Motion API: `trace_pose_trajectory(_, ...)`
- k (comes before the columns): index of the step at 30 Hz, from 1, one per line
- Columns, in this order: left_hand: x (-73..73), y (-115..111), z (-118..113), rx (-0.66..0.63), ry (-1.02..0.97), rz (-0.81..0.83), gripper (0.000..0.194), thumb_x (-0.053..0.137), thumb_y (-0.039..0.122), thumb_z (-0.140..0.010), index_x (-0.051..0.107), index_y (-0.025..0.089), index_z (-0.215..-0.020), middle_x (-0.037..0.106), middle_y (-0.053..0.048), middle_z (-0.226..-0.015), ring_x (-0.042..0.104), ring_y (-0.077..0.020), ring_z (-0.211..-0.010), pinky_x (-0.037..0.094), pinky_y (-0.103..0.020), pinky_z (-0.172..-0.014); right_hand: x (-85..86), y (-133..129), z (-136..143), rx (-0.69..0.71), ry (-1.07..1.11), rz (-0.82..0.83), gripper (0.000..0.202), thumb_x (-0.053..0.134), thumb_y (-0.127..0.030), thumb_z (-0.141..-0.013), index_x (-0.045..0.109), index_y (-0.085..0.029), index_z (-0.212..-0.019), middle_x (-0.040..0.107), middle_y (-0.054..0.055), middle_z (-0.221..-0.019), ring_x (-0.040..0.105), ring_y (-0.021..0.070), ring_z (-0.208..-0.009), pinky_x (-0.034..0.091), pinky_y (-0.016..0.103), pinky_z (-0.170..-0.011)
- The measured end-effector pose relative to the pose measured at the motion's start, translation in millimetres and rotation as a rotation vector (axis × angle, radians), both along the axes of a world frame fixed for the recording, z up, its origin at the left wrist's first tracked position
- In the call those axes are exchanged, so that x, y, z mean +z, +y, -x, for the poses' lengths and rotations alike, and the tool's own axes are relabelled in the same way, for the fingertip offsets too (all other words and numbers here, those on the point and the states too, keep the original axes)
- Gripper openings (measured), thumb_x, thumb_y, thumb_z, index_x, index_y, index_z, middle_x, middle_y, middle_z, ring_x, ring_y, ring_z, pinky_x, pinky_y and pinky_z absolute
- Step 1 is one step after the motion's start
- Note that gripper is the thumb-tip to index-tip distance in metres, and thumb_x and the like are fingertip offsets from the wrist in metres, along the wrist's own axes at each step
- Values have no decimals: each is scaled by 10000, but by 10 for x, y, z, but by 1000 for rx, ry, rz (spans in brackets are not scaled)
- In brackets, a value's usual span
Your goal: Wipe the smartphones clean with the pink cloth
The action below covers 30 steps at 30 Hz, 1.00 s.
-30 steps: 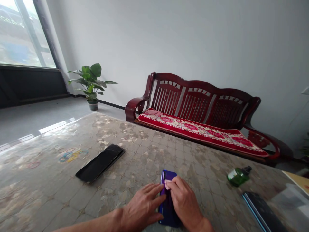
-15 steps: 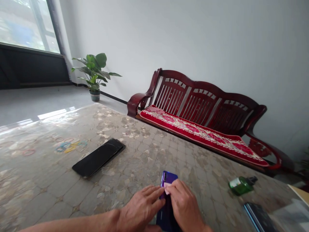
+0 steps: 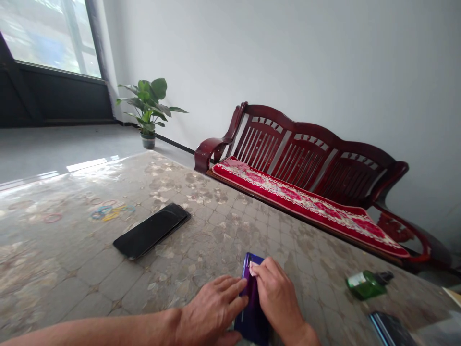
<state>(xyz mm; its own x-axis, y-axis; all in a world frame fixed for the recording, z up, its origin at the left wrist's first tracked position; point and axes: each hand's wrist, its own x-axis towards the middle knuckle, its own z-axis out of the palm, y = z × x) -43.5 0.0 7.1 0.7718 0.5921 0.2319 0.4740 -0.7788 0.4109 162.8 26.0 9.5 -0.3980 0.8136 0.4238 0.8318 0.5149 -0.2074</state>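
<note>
A purple-blue phone (image 3: 250, 324) lies back up on the patterned tablecloth (image 3: 201, 245), near the bottom centre. My left hand (image 3: 216, 307) rests along the phone's left edge, fingers stretched out and touching it. Pinched between the fingertips of my right hand (image 3: 277, 293) is a small white-pink cloth or tissue (image 3: 253, 268), pressed on the phone's upper back beside the camera strip. My hands hide part of the phone's edges.
Black phones (image 3: 153, 230) lie stacked at the left, with coloured rubber bands (image 3: 111, 211) behind. On the right are a green bottle (image 3: 367, 284) and a dark phone (image 3: 391, 329). Beyond the table stand a red-cushioned wooden bench (image 3: 306, 192) and a potted plant (image 3: 147, 139).
My right hand and the cloth have moved slightly up the phone, toward its top edge. My left hand stays at the phone's left side. The whole view has shifted a little.
</note>
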Motion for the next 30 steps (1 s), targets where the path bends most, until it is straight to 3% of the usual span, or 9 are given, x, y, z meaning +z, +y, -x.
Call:
trace_pose_trajectory(4,-19,1,5,-7,-14,-9,426,598,394,-869,487,202,-1232,543,-136,-1357,548,-303,-1205,411,-458,-1053,2,-131,-57,49,-14,40,254,413,-95,-944,625,-227,-900,568,23,-844,573,159,-810,433,263,-753)
trace_pose_trajectory(12,-25,-5,13,16,-9,-23,449,603,414,-871,493,208,-1254,544,-134,-1360,546,-309,-1209,414,-470,-1047,19,273,1,-61,-19,-19,253,426,-110,-954,644,-217,-883,576,23,-824,592,155,-781,442,254,-736)
trace_pose_trajectory(20,4,3,2,0,-13,-25,414,598,382,-872,491,198,-1228,557,-144,-1341,559,-303,-1190,417,-460,-1040,32,-83,-23,87,13,55,261,435,-86,-932,646,-237,-909,584,17,-843,593,149,-812,446,241,-748)
trace_pose_trajectory(27,10,-6,11,10,44,-24,481,637,371,-851,478,197,-1270,530,-151,-1380,541,-318,-1219,413,-481,-1044,20,277,-25,-68,-7,4,233,451,-127,-952,654,-217,-882,581,22,-825,595,156,-785,448,256,-747)
trace_pose_trajectory(30,14,1,15,4,40,-19,468,621,374,-861,473,208,-1273,545,-135,-1362,552,-304,-1204,416,-466,-1040,15,223,-46,-57,5,16,240,440,-118,-952,652,-218,-902,579,20,-828,594,151,-780,451,253,-753)
